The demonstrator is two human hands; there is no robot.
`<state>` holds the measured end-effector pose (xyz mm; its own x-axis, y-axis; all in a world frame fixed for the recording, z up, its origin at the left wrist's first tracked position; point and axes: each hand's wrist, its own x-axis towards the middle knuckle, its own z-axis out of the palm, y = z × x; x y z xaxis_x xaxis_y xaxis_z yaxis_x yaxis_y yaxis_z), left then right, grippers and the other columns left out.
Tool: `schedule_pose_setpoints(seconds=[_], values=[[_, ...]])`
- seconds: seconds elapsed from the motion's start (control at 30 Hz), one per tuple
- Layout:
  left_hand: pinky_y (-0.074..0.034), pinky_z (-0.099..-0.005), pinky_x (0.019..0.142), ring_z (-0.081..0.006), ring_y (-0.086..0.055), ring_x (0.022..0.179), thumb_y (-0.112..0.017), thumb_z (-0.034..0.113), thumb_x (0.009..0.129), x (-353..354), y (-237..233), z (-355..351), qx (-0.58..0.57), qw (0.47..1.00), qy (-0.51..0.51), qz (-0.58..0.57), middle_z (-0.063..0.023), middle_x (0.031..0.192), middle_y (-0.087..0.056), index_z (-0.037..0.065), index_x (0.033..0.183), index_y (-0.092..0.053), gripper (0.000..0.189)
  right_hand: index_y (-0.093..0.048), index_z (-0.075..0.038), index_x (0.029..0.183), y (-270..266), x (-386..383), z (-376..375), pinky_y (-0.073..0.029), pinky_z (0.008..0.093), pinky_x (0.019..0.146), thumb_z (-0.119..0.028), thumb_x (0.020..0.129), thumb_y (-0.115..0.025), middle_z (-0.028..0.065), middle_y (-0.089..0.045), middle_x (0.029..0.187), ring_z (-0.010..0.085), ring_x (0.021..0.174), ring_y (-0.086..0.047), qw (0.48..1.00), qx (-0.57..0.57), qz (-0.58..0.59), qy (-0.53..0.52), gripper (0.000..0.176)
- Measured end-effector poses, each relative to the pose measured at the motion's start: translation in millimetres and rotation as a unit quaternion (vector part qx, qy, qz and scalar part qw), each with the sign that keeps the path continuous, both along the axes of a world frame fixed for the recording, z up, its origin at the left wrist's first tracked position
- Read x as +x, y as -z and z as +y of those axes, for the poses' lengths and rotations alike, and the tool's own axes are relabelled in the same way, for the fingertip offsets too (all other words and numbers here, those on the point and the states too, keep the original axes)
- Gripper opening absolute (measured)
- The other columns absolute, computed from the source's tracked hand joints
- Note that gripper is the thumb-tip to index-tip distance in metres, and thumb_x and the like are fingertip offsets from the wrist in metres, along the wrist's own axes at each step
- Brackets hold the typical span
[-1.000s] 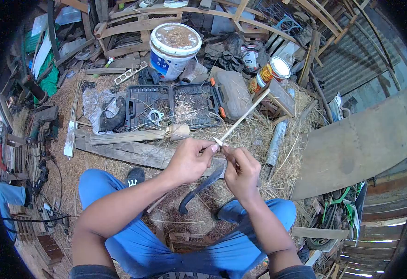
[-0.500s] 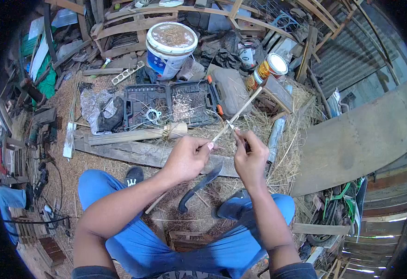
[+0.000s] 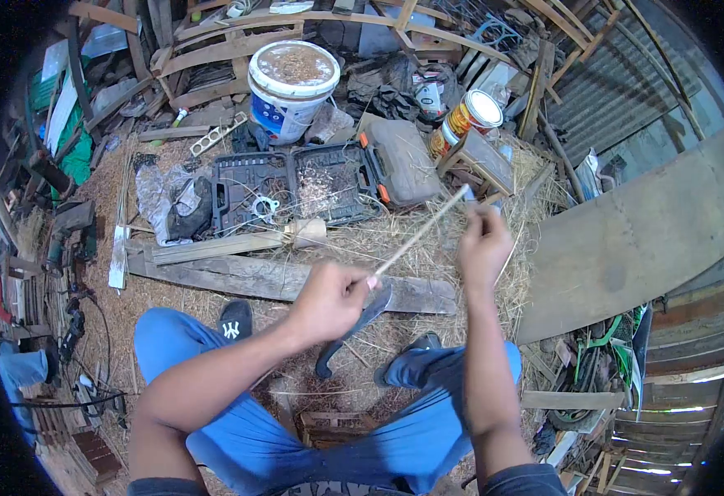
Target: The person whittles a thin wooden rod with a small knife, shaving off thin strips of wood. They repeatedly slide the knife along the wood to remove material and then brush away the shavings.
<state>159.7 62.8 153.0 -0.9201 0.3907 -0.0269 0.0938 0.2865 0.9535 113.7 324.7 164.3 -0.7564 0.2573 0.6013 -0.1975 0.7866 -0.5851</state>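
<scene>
We clench a thin stick [image 3: 420, 233] in the left hand [image 3: 329, 299], above the straw [image 3: 511, 289]; the right hand [image 3: 483, 245], fisted round something too small to tell, sits at its far tip. Seemingly a shaving stroke's end; the next needs a reset nearer the left.

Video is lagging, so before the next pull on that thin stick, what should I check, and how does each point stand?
1. Left hand clamped on the thin stick at its near end: ok.
2. Stick straight and unbroken along its length: ok.
3. Right hand closed at the stick's far tip: ok.
4. What the right hand pinches: cannot tell.
5. Curved knife lying on the straw, in neither hand: ok.
</scene>
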Motion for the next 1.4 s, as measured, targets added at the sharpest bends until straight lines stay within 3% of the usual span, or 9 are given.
schedule_pose_setpoints(seconds=[0.07,0.13,0.4,0.53,0.7,1.07,1.13,1.3,1.4], values=[[-0.038,-0.0276,0.05,-0.0052,-0.045,0.053,-0.057,0.017,0.103,0,-1,-5,0.013,0.999,0.027,0.011,0.0022,0.057,-0.054,0.0,0.104,-0.075,0.025,-0.069,0.003,0.1,-9,-2,18,-0.047,0.0272,0.061,0.001,0.094,-0.063,0.0074,-0.067,0.075,0.0086,0.068,-0.06,0.996,-0.022,-0.041,0.081,0.009],[-0.037,-0.0269,0.05,-0.0049,-0.045,0.054,-0.057,0.017,0.103,-8,-12,-17,-0.003,0.998,-0.019,-0.056,0.002,0.057,-0.053,-0.001,0.104,-0.075,0.025,-0.069,0.001,0.101,-16,9,14,-0.053,0.032,0.067,0.0,0.093,-0.063,0.0149,-0.071,0.08,0.0192,0.07,-0.069,0.995,-0.094,-0.02,0.033,0.01],[-0.038,-0.0259,0.05,-0.0052,-0.044,0.053,-0.052,0.02,0.106,-12,-9,-13,0.051,0.995,0.001,-0.086,0.0014,0.058,-0.054,-0.001,0.107,-0.073,0.029,-0.067,0.001,0.104,-8,31,-53,-0.056,0.0316,0.071,0.002,0.093,-0.063,0.0157,-0.073,0.086,0.0218,0.081,-0.074,0.978,-0.151,-0.076,-0.124,0.011],[-0.045,-0.0309,0.054,-0.0096,-0.057,0.054,-0.054,0.016,0.103,-12,-17,-12,0.041,0.994,0.002,-0.103,-0.0045,0.059,-0.062,0.0,0.104,-0.073,0.025,-0.066,0.002,0.104,-3,37,-59,-0.056,0.0284,0.07,0.006,0.093,-0.062,0.0125,-0.073,0.088,0.0161,0.081,-0.073,0.98,-0.054,-0.047,-0.187,0.013],[-0.045,-0.0304,0.054,-0.0104,-0.058,0.055,-0.052,0.017,0.104,-13,-9,-11,0.071,0.991,-0.011,-0.113,-0.0047,0.061,-0.063,-0.001,0.108,-0.069,0.024,-0.067,0.003,0.105,2,55,-75,-0.055,0.0314,0.068,0.011,0.086,-0.064,0.0179,-0.07,0.085,0.0252,0.075,-0.073,0.968,0.007,-0.039,-0.247,0.02],[-0.038,-0.0238,0.05,-0.0058,-0.049,0.053,-0.049,0.015,0.106,-1,1,-9,0.059,0.991,0.04,-0.111,-0.0009,0.061,-0.056,0.003,0.103,-0.061,0.018,-0.067,0.002,0.102,1,34,-41,-0.051,0.0306,0.06,0.011,0.089,-0.059,0.015,-0.068,0.08,0.0174,0.068,-0.067,0.992,-0.006,-0.034,-0.122,0.019],[-0.039,-0.0242,0.051,-0.0059,-0.05,0.055,-0.05,0.014,0.106,0,1,-10,0.072,0.99,0.036,-0.115,-0.0006,0.062,-0.056,0.002,0.103,-0.061,0.016,-0.067,0.001,0.097,-7,32,-37,-0.055,0.0414,0.067,0.008,0.084,-0.062,0.0204,-0.069,0.083,0.0345,0.074,-0.071,0.994,-0.033,-0.029,-0.098,0.015],[-0.04,-0.0239,0.053,-0.0058,-0.051,0.058,-0.055,0.01,0.104,-8,2,-11,0.109,0.985,0.004,-0.137,0.0007,0.064,-0.055,0.001,0.101,-0.06,0.011,-0.067,-0.001,0.099,-5,65,-74,-0.053,0.0458,0.068,0.007,0.084,-0.062,0.02,-0.065,0.084,0.0389,0.078,-0.067,0.97,0.021,-0.101,-0.22,0.019],[-0.039,-0.0243,0.048,-0.0045,-0.051,0.053,-0.058,0.01,0.101,-4,0,-8,0.115,0.988,-0.015,-0.106,0.0003,0.06,-0.056,-0.001,0.098,-0.06,0.011,-0.067,0.003,0.098,-1,55,-62,-0.053,0.0327,0.062,0.013,0.084,-0.062,0.0164,-0.067,0.079,0.0239,0.067,-0.068,0.982,0.025,-0.046,-0.179,0.019]])
